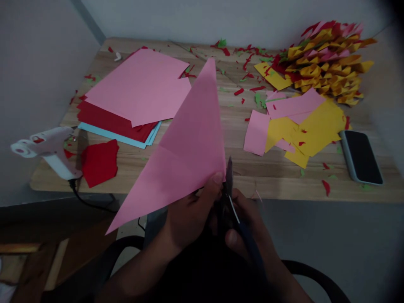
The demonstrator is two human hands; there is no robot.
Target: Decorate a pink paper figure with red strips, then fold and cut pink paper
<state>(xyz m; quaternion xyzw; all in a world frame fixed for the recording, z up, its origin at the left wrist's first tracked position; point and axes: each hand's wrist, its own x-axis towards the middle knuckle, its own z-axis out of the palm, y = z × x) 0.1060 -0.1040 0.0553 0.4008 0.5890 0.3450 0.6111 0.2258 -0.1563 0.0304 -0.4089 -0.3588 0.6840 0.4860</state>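
Observation:
A large folded triangle of pink paper (186,147) is held up in front of the table, one long edge facing right. My left hand (192,214) pinches it near its lower right corner, thumb on top. In my right hand (249,223) is a pair of scissors (241,229) with dark blue handles, its blades parted and pointing up. The blades are at the paper's lower right corner, close to my left thumb. Part of the lower blade is hidden behind the paper and the hands.
Pink sheets (142,84) lie over red and light blue ones. A glue gun (53,147) and red paper (100,163) are at left. To the right are yellow offcuts (325,126), a phone (362,156) and a folded-paper piece (328,63). Scraps litter the table (195,176).

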